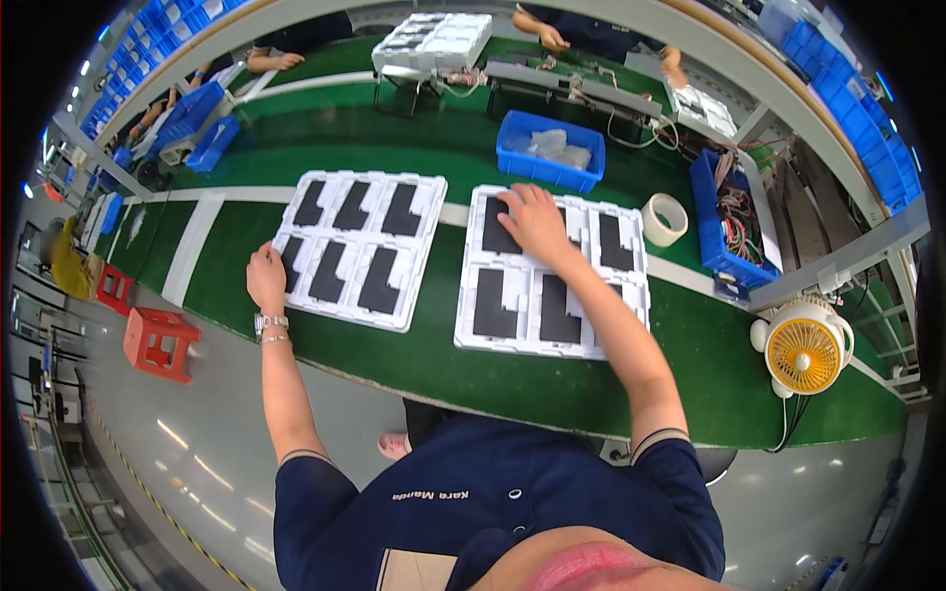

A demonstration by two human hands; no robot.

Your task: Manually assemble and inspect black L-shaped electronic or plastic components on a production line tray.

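Note:
Two white moulded trays lie side by side on the green table, each with several compartments holding flat black notched pieces. At the left tray (422, 246), my left hand (265, 280) is closed at the left edge, beside a black piece (293, 262) in the near row. Whatever its fingers hold is hidden. Over the right tray (532, 276), my right hand (537, 225) reaches across the far row. Its fingers are stretched and slightly apart, the tips at a black piece (500, 234) in the far left compartment. My right forearm hides part of that tray.
A blue bin (552, 177) with clear bags stands beyond the right tray. To the right are a tape roll (665, 219), a blue bin of wires (724, 261) and a yellow-and-white fan (803, 355). Co-workers' hands (554, 39) and more trays (434, 44) are across the table.

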